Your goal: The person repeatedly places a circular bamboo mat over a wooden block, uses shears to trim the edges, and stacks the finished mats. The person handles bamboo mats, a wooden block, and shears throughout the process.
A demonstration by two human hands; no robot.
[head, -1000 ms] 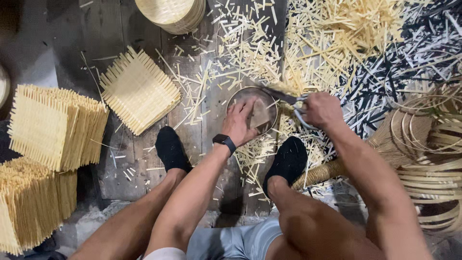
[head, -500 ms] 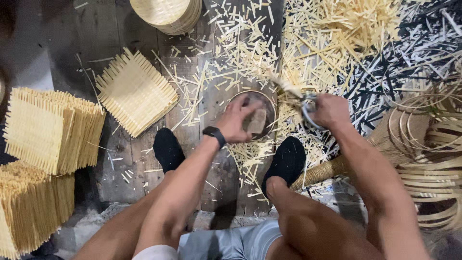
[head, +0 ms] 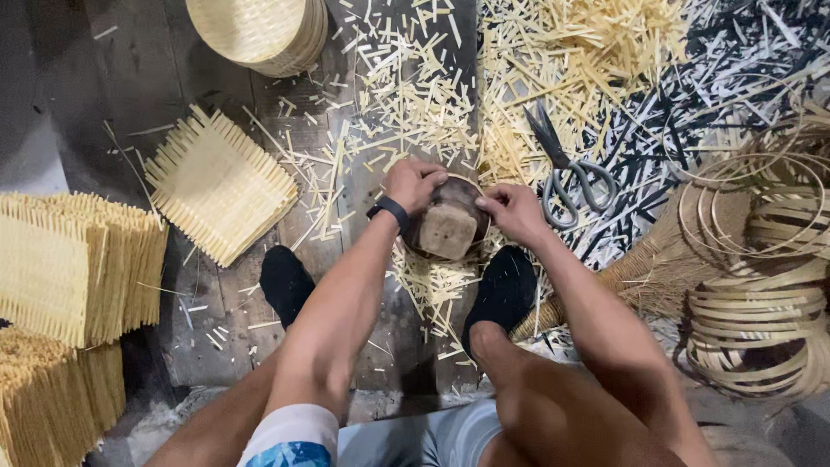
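Head view: both hands are down on the round dark wooden mould with its pale square block (head: 447, 229), which sits on the plank floor between the black-socked feet. The left hand (head: 413, 183) curls over its top-left rim, and the right hand (head: 513, 212) pinches its right edge. The grey metal scissors (head: 566, 169) lie loose just beside the right hand, on pale bamboo offcuts (head: 415, 95). This looks like seating or turning the mould, and that calls for an even grip on both sides. A square woven bamboo mat (head: 220, 186) waits well to the left.

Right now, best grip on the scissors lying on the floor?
Take the scissors by the looped grey handles, coming from above on the near side. They lie flat, handles toward the right hand, dark blades pointing away into the bamboo offcuts.
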